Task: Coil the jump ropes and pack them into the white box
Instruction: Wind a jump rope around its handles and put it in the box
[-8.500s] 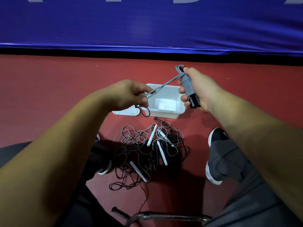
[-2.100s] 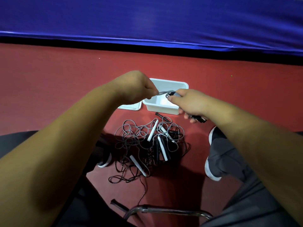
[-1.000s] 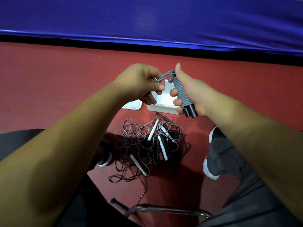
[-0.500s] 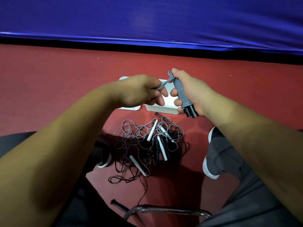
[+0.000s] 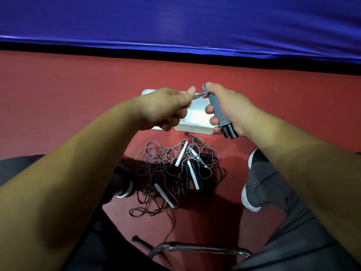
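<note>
Jump rope (image 5: pixel 219 109) wound tight, long axis near upright, gripped in R hand (image 5: pixel 231 106) over white box (image 5: pixel 195 130), L hand (image 5: pixel 166 108) pinching loose tail (image 5: pixel 197 96) off its top end, other ropes (image 5: pixel 168 167) tangled on floor (image 5: pixel 58 98).

Coiled grey rope (image 5: pixel 218 110) — open white box (image 5: pixel 193 130) behind it.
</note>
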Tool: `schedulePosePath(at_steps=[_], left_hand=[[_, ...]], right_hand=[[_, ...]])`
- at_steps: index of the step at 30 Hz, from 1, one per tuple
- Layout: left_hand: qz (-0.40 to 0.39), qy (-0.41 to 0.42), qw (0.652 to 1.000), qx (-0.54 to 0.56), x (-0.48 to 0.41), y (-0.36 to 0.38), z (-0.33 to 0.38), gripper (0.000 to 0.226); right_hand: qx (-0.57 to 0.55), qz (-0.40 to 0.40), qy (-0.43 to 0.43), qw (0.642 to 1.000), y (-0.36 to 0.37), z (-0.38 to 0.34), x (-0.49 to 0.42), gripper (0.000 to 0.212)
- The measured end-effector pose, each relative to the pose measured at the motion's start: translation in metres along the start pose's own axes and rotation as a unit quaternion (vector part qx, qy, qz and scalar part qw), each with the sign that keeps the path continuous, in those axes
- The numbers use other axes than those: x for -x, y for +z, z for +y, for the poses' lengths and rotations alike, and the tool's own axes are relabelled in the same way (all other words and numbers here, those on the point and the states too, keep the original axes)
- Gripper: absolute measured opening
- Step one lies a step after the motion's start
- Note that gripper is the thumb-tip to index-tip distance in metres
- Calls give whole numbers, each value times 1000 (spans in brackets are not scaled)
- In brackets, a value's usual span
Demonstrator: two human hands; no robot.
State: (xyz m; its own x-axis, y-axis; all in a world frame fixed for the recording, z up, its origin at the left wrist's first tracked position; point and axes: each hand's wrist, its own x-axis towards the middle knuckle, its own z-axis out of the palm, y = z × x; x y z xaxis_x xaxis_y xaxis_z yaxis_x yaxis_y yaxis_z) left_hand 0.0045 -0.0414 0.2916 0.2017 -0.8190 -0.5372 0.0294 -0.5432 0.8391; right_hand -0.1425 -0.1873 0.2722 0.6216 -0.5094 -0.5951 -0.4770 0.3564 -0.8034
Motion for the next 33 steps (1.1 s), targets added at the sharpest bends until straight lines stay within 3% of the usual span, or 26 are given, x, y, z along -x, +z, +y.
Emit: schedulePosePath(at_steps=[2, 5, 12, 18, 20, 23, 25, 30, 33], left_hand=[[34, -26, 999, 31, -6, 2, -1, 49], [60, -29, 996, 59, -10, -1, -4, 39], [157, 30, 984, -82, -12, -13, -13, 23], [141, 39, 980, -137, -13, -18, -14, 18], [160, 36, 956, -245, -13, -20, -12, 14], [177, 17, 884, -433, -14, -15, -9, 12], [154, -8, 874, -462, -15, -8, -11, 21], [143, -9, 948, -283, -18, -5, -19, 34], [134, 42, 989, -41, -17, -10, -16, 30]], right_hand=[[-4, -3, -3, 1000, -1, 0, 0, 33], [-5, -5, -12, 1000, -2, 0, 0, 33], [-14, -16, -20, 1000, 1, 1, 0, 31], [-19, -31, -12, 999, 0, 1, -1, 34], [-11, -49, -12, 999, 3, 4, 1, 35], [-17, -73, -7, 997, 6, 7, 3, 36], [-23, -87, 1, 996, 5, 6, 3, 38], [-33, -95, 13, 995, 0, 1, 2, 39], [-42, -82, 11, 996, -2, 0, -1, 39]])
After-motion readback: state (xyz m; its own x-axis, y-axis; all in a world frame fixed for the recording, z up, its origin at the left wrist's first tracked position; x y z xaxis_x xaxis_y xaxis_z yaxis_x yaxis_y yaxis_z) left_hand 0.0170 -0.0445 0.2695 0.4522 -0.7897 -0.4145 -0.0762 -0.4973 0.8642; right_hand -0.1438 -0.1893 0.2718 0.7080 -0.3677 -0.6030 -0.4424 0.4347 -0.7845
